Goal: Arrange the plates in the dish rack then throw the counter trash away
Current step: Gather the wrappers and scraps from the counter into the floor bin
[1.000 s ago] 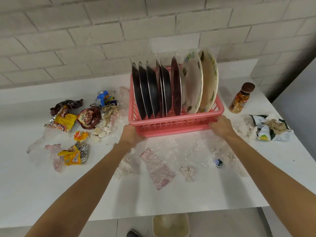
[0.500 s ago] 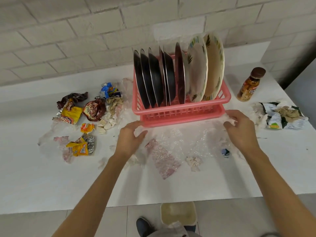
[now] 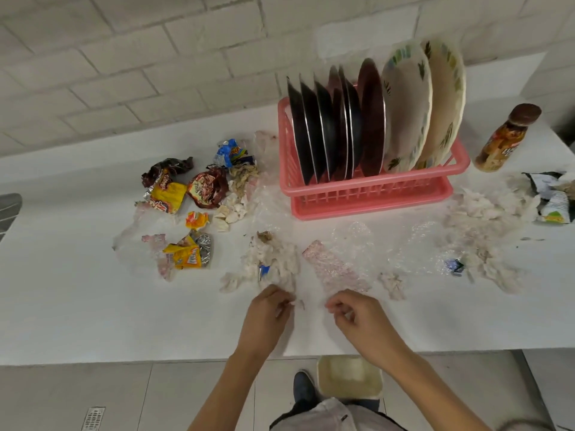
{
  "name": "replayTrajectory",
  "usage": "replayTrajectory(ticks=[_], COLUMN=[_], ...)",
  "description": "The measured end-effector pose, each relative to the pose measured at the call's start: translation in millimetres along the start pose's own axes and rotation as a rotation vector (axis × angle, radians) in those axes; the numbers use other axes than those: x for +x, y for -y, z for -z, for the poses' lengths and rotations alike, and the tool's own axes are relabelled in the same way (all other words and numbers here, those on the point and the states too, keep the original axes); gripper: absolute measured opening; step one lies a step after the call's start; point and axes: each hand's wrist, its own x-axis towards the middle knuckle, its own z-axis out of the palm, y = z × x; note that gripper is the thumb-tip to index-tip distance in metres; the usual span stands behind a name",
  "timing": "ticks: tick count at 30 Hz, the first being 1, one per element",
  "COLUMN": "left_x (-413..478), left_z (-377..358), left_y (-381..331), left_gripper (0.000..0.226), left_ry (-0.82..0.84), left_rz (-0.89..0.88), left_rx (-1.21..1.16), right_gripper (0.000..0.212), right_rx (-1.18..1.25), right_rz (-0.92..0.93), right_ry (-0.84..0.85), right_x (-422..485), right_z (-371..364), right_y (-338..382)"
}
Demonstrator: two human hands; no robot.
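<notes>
Gathering trash with the plates [image 3: 373, 119] standing in the dish rack [image 3: 367, 197] at one o'clock, we rake the tissue scraps [image 3: 273, 262] at twelve toward the bin [image 3: 348, 381] at six, while left hand [image 3: 267, 315] and right hand [image 3: 364, 321] curl their fingers loosely, whether pinching anything we cannot tell.

white counter [image 3: 77, 306], pink dish rack [image 3: 367, 197], wrappers [image 3: 174, 197], bottle [image 3: 504, 138]

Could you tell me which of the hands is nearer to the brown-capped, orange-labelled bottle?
Right. The right hand is near the white counter's front edge, well left of the brown-capped, orange-labelled bottle; the left hand is even farther left.
</notes>
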Motion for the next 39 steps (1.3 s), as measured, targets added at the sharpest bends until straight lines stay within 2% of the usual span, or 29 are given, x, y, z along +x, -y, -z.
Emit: replayTrajectory(ticks=[3, 5, 7, 9, 11, 13, 15, 17, 20, 22, 25, 28, 30, 34, 39], left_x=[-5.6, -11.2, -16.9, -21.9, -22.8, -19.9, -14.6, -6.8, 7.9, 17.5, 23.5, 18.3, 11.2, -3.9, 16.9], left_z=[12.7, 22.6, 29.7, 35.3, 42.5, 52.0, 61.5, 71.2, 81.7, 84.5, 80.2, 73.9, 72.7, 80.6, 98.2], left_y=[-14.8, -22.9, -25.5, -23.9, -18.2, -7.2, 12.9, 36.2, 63.1, 75.0, 91.8, 103.5, 108.6, 109.6, 85.8], left_gripper=[0.016, 0.010, 0.006, 0.007, 0.009, 0.012, 0.016, 0.020, 0.033, 0.041, 0.041, 0.022, 0.015, 0.023, 0.046], left_ry=[-0.098, -0.123, -0.066, -0.012, -0.009, -0.033, -0.070, -0.107, -0.131, -0.086, 0.065, 0.084, 0.099, 0.082, 0.045], left_rz=[0.113, 0.207, 0.252, 0.259, 0.285, 0.301, 0.242, 0.078, -0.066, -0.053, 0.012, 0.005, 0.009, 0.057, 0.050], left_rx=[-0.272, -0.478, -0.675, -0.807, -0.848, -0.829, -0.658, -0.347, -0.078, 0.025, 0.132, 0.097, 0.023, -0.197, -0.341], right_gripper=[0.035, 0.052, 0.066, 0.053, 0.024, 0.015, 0.027, 0.042, 0.058, 0.065, 0.059, 0.038, 0.038, 0.012, 0.033], right_rx=[0.033, 0.028, 0.043, 0.071, 0.042, 0.028, 0.033, 0.035, -0.027, -0.196, -0.383, -0.487, -0.498, -0.502, -0.370], right_rz=[-0.078, -0.070, -0.018, 0.022, 0.003, -0.048, -0.084, -0.109, -0.047, 0.010, 0.040, 0.057, 0.061, 0.094, 0.014], right_ry=[-0.036, -0.017, 0.049, 0.085, 0.075, 0.054, 0.018, -0.026, -0.093, -0.078, -0.017, 0.062, 0.026, -0.067, -0.084], right_x=[6.4, 10.1, 15.0, 21.2, 27.5, 32.0, 35.0, 36.0, 35.9, 35.9, 31.1, 21.3, 16.7, 22.1, 33.8], right_z=[-16.1, -26.8, -36.5, -45.8, -53.7, -58.7, -61.1, -61.5, -66.5, -75.3, -95.4, -112.9, -119.8, -124.1, -111.9], right_y=[14.0, 23.1, 34.3, 40.3, 39.4, 36.5, 33.8, 34.2, 34.4, 31.9, 28.6, 27.9, 26.3, 19.8, 26.7])
